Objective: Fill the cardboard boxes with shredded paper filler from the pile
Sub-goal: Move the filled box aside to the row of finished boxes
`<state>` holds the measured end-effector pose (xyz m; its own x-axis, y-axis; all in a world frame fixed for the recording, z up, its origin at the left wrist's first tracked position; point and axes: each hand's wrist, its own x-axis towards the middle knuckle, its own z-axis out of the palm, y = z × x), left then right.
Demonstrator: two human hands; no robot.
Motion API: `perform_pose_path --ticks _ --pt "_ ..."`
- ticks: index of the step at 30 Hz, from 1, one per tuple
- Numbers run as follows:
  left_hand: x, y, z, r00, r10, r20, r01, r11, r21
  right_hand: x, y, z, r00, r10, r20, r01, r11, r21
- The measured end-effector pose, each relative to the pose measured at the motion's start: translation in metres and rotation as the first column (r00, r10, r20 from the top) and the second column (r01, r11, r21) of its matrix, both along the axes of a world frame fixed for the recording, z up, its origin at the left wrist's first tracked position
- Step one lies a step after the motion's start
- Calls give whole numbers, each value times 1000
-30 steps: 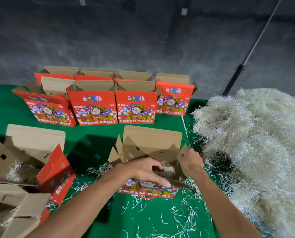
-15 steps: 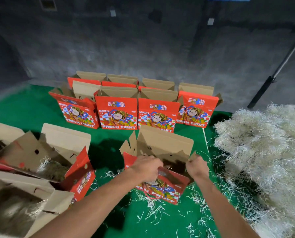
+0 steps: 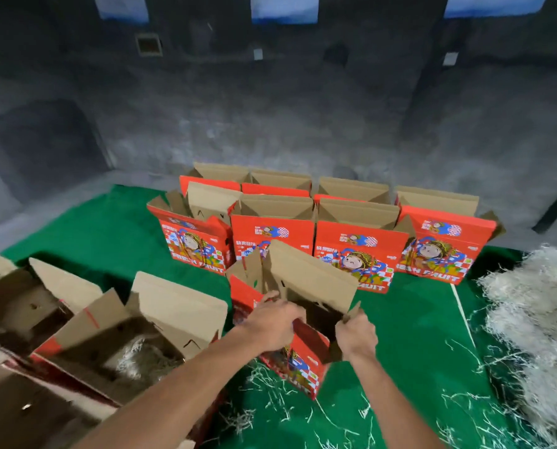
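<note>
**Op:** Boxes first, far left: open cartons (image 3: 85,338) lie tipped on their sides with the mouths facing me. At least one has shredded paper (image 3: 131,358) inside. I'd guess they're laid down as done, out of the way.

**Checker:** And the one in hand?

**Op:** Held box (image 3: 303,319), centre, red printed face toward me, brown flaps up. It sits tilted on the green floor covering (image 3: 108,228), leaning away to the left. My left hand (image 3: 270,325) is on its near top edge, fingers curled over the rim, so clamped on the cardboard. My right hand (image 3: 356,335) pinches the right side flap (image 3: 351,314), fingers together on it. I judge both grips keep the mouth spread so filler can go in.

**Checker:** Anything in it yet?

**Op:** Can't tell, the inside is dark. No paper visible from here.

**Checker:** Behind it?

**Op:** Upright boxes (image 3: 361,247) in two rows by the wall, flaps open, fronts facing me. Contents hidden. Probably queued for filling or already parked, I can't say which.

**Checker:** Where's the filler?

**Op:** Pile of shredded paper (image 3: 536,319) at far right on the floor, near the right hand but apart from it. Loose strands (image 3: 270,384) are scattered under and round the held box. Putting the box beside the pile keeps the reach short, in my view. Next would be freeing the right hand to scoop.
</note>
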<state>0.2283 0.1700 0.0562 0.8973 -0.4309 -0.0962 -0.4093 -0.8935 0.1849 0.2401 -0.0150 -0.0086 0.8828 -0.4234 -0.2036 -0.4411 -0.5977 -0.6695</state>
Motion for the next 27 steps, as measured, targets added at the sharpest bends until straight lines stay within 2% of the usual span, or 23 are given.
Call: perform_pose_path --ticks 4,8,13,15,18,20,22,24,26,27 --pt "16 27 6 996 78 -35 -80 994 -70 36 53 -5 999 37 34 -39 998 58" --pt "30 69 11 986 159 -44 -163 982 -98 69 110 -7 997 -53 60 27 931 365" --pt "42 119 14 977 207 -53 -212 969 -128 99 169 -3 992 -121 -40 123 832 540" --pt "47 135 12 971 232 -50 -237 963 -127 105 191 4 997 -41 -62 68 841 537" --pt "53 154 9 963 269 -26 -270 959 -89 112 226 5 969 240 -61 -212 931 298" --pt "57 163 10 946 321 39 -318 946 -57 112 249 2 950 311 -30 -293 920 261" --pt "61 171 10 916 392 90 -389 920 -45 110 267 2 949 314 -20 -285 886 367" --pt "65 179 11 879 463 113 -460 886 -59 110 282 5 931 364 -15 -285 752 595" --pt "69 187 13 850 515 110 -507 857 -93 107 291 11 889 457 -29 -304 638 708" --pt "71 191 13 843 528 106 -519 849 -99 105 294 10 867 495 -51 -308 615 726"
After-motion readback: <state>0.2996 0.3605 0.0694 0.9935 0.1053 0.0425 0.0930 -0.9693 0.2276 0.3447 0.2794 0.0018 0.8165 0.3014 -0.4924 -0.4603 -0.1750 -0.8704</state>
